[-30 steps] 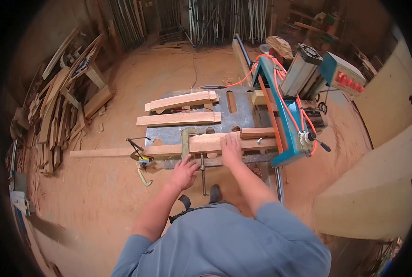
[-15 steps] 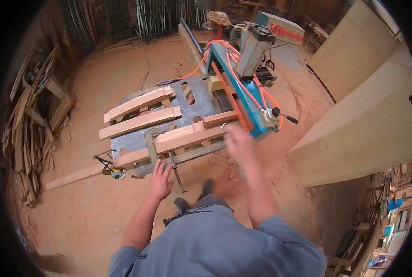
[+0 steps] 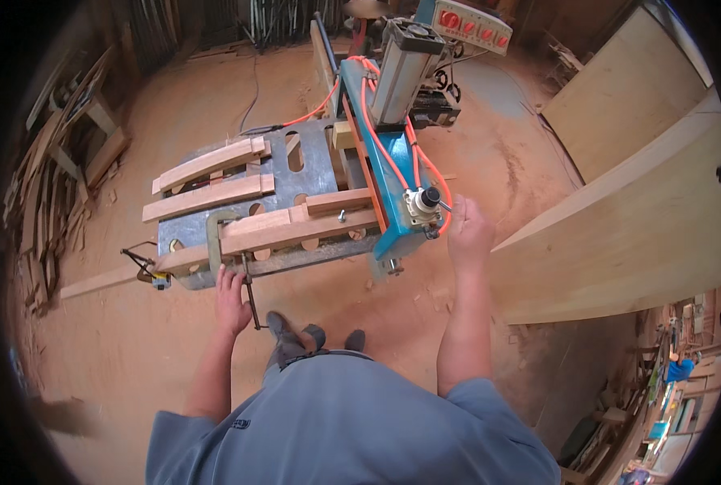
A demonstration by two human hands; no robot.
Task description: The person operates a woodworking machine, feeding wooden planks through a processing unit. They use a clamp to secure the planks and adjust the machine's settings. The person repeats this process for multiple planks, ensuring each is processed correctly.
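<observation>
No word or number comes up legible here, but there are marks to call. Up at the top, the control box point(image 3: 496, 24) shows its pale face, a row of red knobs point(image 3: 450, 20) across it, and fine specks of marking sit close by them, perhaps printed labels, far too small to read. Now down to the blue-grey shirt point(image 3: 336, 428): on the wearer's left side sits a small dark emblem point(image 3: 241, 423), blurred past reading.
</observation>
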